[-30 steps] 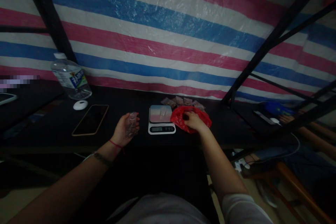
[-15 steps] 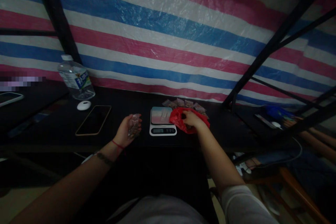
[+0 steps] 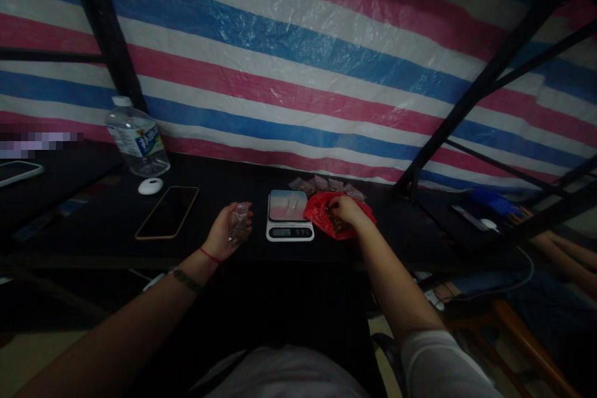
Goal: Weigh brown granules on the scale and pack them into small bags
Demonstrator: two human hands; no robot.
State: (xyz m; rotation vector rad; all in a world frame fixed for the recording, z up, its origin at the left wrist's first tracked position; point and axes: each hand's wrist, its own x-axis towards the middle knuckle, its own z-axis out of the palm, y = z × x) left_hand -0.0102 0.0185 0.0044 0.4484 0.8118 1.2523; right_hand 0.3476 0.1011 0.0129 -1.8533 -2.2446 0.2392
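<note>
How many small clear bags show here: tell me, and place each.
5: one clear bag in the left hand, and four clear bags in a row behind the red bag, which may hide more.

A thin red cord (image 3: 209,255) and a dark, textured band (image 3: 187,282) circled the left wrist (image 3: 199,268) at lower left; a pale shirt (image 3: 289,373) with a short sleeve (image 3: 433,357) showed along the bottom.

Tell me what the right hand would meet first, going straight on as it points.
Likely the red bag, on its side nearest the scale, though depth is unclear and its brown contents might come first.
</note>
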